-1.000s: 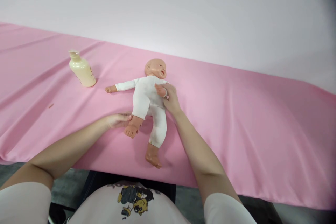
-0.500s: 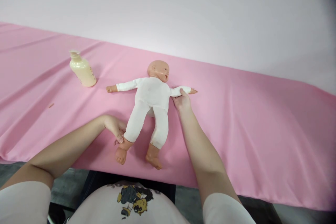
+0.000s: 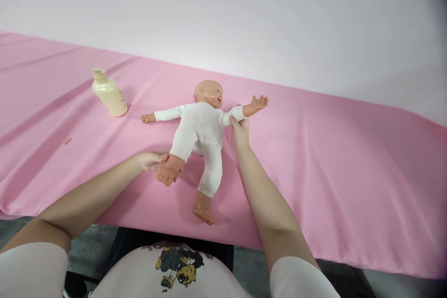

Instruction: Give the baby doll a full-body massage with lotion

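A baby doll [image 3: 204, 121] with a white cloth body lies on its back on the pink cloth, head away from me and turned to the right. My left hand [image 3: 153, 160] grips the doll's lower leg on the left, just above the foot, and holds it raised; some fingers are hidden under the leg. My right hand [image 3: 240, 131] is wrapped round the doll's arm on the right, which is lifted with its small hand spread. The other arm stretches out flat to the left, and the other leg rests on the cloth.
A pale yellow pump bottle [image 3: 110, 95] stands on the pink cloth [image 3: 335, 172] at the left. Nearer to me lies a small brownish strip [image 3: 68, 141]. A white wall [image 3: 223, 14] rises behind, and the table's front edge runs close to my body.
The doll's left-side leg has been raised and bent upward by my left hand. My right hand has lifted the doll's right-side arm, so its hand now points up and outward.
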### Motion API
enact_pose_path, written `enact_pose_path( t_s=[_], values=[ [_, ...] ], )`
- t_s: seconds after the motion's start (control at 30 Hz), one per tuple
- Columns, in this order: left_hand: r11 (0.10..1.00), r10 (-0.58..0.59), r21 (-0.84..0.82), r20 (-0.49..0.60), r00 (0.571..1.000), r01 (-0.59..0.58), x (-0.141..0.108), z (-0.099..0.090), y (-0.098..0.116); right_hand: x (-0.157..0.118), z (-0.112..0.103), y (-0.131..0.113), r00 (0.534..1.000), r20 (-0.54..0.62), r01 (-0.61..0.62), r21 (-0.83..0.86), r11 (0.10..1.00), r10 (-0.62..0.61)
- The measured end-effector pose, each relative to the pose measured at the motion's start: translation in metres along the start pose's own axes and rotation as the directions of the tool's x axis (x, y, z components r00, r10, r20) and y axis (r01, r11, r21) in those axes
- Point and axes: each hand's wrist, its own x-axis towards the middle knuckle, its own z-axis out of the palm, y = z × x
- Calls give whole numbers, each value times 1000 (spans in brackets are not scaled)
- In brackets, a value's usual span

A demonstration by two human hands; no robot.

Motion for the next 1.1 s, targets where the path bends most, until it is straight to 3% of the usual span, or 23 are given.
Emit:
enact_pose_path(
  t_s=[0.1,0.2,0.37,0.43,0.5,0.63,0.7,0.77,0.83,0.93,1.0,1.1],
  values=[
    [996,39,-79,-62,997,-43,3,-5,-2,-7,4,-6,990,135,73,-168,983,-51],
    [992,47,-107,-141,989,-63,5,-6,-6,-12,6,-11,952,276,229,-339,912,-136],
    [983,106,-124,-242,964,-139,9,-2,-11,-15,7,-9,775,598,558,-495,667,-205],
    [981,116,-123,-248,962,-150,10,1,-12,-15,7,-6,741,651,609,-544,577,-168],
    [979,124,-126,-253,959,-160,11,2,-12,-15,6,-3,736,663,625,-584,517,-140],
    [976,142,-130,-240,960,-177,12,3,-9,-14,6,-3,729,668,633,-576,516,-148],
    [980,138,-113,-192,972,-162,11,4,-5,-14,7,-5,731,658,622,-534,573,-180],
    [989,114,-77,-120,986,-124,10,6,-1,-13,7,-8,763,610,573,-488,658,-213],
    [997,70,-33,-65,995,-72,8,9,2,-13,7,-10,845,491,449,-440,778,-210],
    [999,-8,33,-32,999,9,5,14,4,-10,5,-8,968,220,187,-296,937,-124],
    [994,-66,85,-4,998,66,3,16,4,-5,1,-3,996,63,71,-163,984,-62],
    [982,-132,144,45,990,124,1,16,3,3,-7,4,995,-85,-51,39,998,55]
  ],
)
